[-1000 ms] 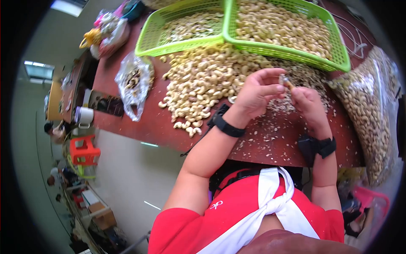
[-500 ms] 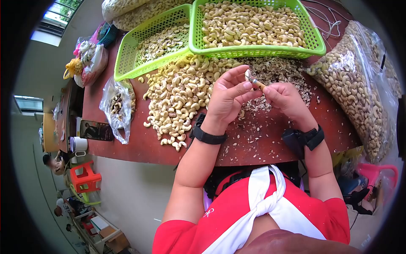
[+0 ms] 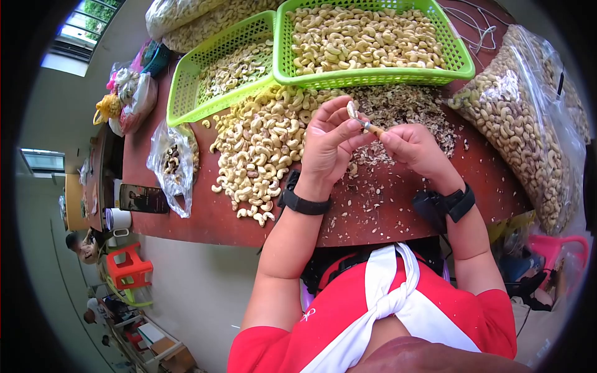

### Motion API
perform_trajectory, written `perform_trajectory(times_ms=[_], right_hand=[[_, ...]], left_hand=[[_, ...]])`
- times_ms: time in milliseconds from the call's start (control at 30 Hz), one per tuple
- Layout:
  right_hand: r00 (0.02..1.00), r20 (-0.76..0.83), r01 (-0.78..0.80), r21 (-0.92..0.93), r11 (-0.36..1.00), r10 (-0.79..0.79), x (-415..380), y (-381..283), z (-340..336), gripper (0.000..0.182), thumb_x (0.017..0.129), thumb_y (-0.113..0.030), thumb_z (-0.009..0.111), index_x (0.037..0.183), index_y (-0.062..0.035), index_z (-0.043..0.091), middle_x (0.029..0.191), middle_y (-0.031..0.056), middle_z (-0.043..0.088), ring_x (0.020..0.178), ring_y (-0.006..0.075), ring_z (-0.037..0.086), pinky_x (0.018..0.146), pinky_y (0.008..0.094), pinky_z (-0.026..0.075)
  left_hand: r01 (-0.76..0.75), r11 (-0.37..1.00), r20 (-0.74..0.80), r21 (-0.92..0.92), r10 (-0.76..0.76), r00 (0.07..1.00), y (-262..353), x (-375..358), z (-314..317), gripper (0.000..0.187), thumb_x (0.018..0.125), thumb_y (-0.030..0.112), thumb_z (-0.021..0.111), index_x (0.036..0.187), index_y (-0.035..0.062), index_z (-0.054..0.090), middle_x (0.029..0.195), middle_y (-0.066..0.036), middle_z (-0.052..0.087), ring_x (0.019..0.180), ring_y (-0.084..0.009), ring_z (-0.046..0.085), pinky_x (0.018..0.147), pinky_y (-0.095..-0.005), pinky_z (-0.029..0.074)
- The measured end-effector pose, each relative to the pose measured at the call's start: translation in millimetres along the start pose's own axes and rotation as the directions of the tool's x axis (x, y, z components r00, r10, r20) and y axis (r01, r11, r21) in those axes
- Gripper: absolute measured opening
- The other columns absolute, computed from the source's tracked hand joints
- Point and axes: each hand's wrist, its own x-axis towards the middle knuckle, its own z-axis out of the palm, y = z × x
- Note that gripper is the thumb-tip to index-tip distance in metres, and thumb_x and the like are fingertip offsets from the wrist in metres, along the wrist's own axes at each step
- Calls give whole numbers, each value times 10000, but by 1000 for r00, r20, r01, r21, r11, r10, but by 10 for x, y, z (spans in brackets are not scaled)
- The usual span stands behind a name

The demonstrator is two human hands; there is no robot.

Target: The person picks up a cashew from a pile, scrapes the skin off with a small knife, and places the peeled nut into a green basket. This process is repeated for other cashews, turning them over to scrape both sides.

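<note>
My left hand (image 3: 329, 140) holds a cashew (image 3: 352, 110) between thumb and fingers, palm turned partly up. In my right hand (image 3: 416, 148) is a small knife with a wooden handle (image 3: 374, 130), its metal end against the nut. Below and behind the hands lies a heap of skin flakes (image 3: 413, 115). A pile of cashews (image 3: 258, 143) spreads on the red table (image 3: 385, 217) to the left. Two green baskets (image 3: 373, 78) (image 3: 180, 93) with cashews stand beyond.
A large clear bag of cashews (image 3: 516, 118) leans at the right. At the left are a small plastic bag (image 3: 180, 165), a phone (image 3: 143, 199) and a white mug (image 3: 117, 219). A red stool (image 3: 129, 267) and people (image 3: 84, 247) appear farther left.
Both hands have shifted slightly left in the view, still with the cashew and the knife. The cashew stands a little more upright.
</note>
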Motion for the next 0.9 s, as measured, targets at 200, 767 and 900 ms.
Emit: perform_trajectory(times_ms=[200, 767, 900], right_hand=[[999, -40, 19, -60, 998, -21, 33, 73, -11, 338, 804, -305, 518, 586, -47, 521, 483, -63, 412, 435, 14, 347, 383, 183, 269], [999, -30, 24, -28, 999, -25, 52, 98, -11, 350, 807, -302, 513, 560, -53, 505, 488, -63, 414, 450, 14, 339, 389, 187, 270], [997, -66, 46, -59, 997, -50, 53, 94, -10, 357, 806, -304, 514, 555, -52, 498, 491, -64, 412, 452, 15, 340, 391, 188, 271]], left_hand=[[-29, 997, -20, 69, 31, 999, -34, -1, -28, 362, 714, -58, 558, 1047, 50, 469, 878, -93, 559, 819, -199, 566, 700, -371, 518], [-34, 999, -33, 33, 35, 999, -86, -11, 16, 341, 727, -36, 554, 1050, 37, 473, 883, -76, 560, 821, -174, 568, 696, -328, 522], [-30, 999, -29, 27, 31, 999, -103, -17, -17, 278, 752, -13, 541, 1021, 40, 497, 866, -80, 572, 831, -182, 569, 699, -359, 520]])
